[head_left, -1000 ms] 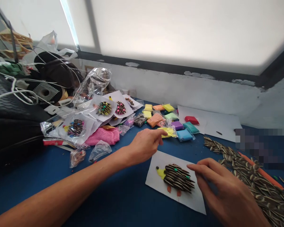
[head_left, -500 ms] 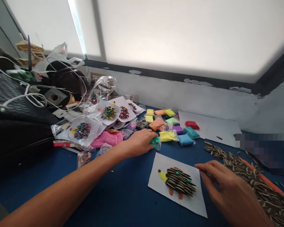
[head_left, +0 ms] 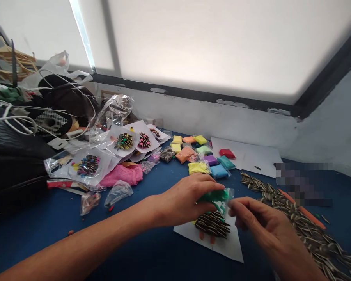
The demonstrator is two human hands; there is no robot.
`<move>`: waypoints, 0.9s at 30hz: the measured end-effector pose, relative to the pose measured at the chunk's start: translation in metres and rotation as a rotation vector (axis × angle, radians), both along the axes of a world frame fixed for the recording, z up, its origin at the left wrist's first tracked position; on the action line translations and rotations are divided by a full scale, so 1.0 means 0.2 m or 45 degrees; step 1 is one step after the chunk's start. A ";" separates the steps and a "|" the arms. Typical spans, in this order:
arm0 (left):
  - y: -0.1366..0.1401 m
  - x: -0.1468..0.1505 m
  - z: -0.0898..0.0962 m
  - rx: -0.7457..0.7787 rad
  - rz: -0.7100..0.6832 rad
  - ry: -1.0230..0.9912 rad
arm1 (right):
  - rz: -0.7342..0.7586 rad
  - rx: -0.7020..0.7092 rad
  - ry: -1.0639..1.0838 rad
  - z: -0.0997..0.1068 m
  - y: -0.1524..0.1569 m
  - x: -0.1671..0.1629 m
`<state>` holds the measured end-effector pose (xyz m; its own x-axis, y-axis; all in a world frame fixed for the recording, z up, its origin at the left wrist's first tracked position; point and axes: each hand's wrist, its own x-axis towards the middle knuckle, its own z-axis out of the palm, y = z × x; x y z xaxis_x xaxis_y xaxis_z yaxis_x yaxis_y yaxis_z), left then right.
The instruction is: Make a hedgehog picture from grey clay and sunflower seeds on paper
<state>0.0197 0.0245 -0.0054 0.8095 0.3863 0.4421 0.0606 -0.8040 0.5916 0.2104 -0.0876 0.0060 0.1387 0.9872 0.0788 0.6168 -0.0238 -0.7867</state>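
Observation:
Over the white card (head_left: 229,249), my left hand (head_left: 190,195) grips a clear packet of green clay (head_left: 215,196) between thumb and fingers. My right hand (head_left: 260,222) is closed in a pinch at the packet's right plastic edge. Beneath them, on the card, is a hedgehog (head_left: 212,226) with a body of striped sunflower seeds, orange feet and small green dots. Its yellow face is mostly hidden behind my left hand.
Several wrapped clay packets, among them a blue one (head_left: 219,171), lie behind my hands. Sunflower seeds (head_left: 298,222) and an orange strip (head_left: 307,212) spread along the right. Finished cards (head_left: 125,150), a pink cloth (head_left: 123,175) and a cable-strewn pile fill the left.
My left hand has lifted the green clay packet from among the others and brought it over the card. My right hand has left the card's edge and come to the packet.

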 end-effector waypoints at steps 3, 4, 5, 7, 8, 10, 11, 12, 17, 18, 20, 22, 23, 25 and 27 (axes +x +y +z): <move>-0.02 0.00 0.00 -0.027 -0.019 -0.025 | -0.019 -0.042 0.113 0.00 0.00 0.00; -0.03 0.00 -0.01 -0.032 -0.016 -0.032 | -0.035 -0.050 0.144 0.00 0.00 0.00; -0.03 0.00 -0.01 -0.035 -0.008 -0.038 | -0.046 -0.055 0.166 0.00 0.00 0.00; -0.03 0.00 -0.02 -0.041 0.012 -0.043 | -0.048 -0.057 0.189 0.01 0.00 0.00; -0.03 0.00 -0.02 -0.044 0.022 -0.042 | -0.044 -0.057 0.190 0.01 0.00 0.00; -0.03 0.00 -0.03 -0.050 0.034 -0.036 | -0.047 -0.055 0.193 0.00 0.00 0.00; -0.03 0.01 -0.03 -0.050 0.035 -0.033 | -0.050 -0.060 0.201 0.00 0.00 -0.01; -0.03 0.01 -0.03 -0.049 0.034 -0.031 | -0.052 -0.066 0.217 -0.01 0.00 -0.01; -0.05 0.01 -0.01 -0.030 0.027 -0.029 | -0.007 -0.106 0.316 -0.02 0.00 -0.02; -0.05 0.01 -0.01 -0.026 0.027 -0.028 | -0.007 -0.104 0.296 -0.01 0.00 -0.02; -0.05 0.01 -0.01 -0.021 0.031 -0.025 | -0.005 -0.097 0.231 0.00 0.00 -0.02; -0.05 0.01 -0.01 -0.017 0.035 -0.026 | 0.010 -0.103 0.188 0.02 0.00 -0.02; -0.05 0.01 -0.01 -0.015 0.036 -0.026 | 0.016 -0.109 0.183 0.02 0.01 -0.02; -0.05 0.01 -0.01 -0.010 0.036 -0.026 | 0.016 -0.121 0.191 0.02 0.01 -0.01; -0.05 0.01 0.00 -0.004 0.032 -0.026 | 0.015 -0.130 0.209 0.02 0.00 -0.01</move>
